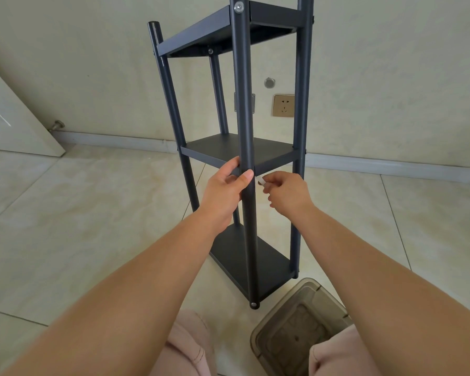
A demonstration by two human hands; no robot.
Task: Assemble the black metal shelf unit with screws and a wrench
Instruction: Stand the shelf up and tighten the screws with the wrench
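The black metal shelf unit (244, 109) stands upright on the tiled floor with three shelves between four round posts. My left hand (223, 192) grips the nearest post at the front corner of the middle shelf (223, 147), thumb across the post. My right hand (288, 192) is just right of that post, fingers curled, pinching a small pale piece (261, 182) that I cannot identify. A silver screw head (238, 7) shows on the near post at the top shelf, another (253, 304) at its foot.
A translucent brown plastic box (299, 327) sits on the floor near my knees, right of the shelf's foot. A wall with a socket (283, 105) stands behind the unit. A white door (8, 115) leans open at the left.
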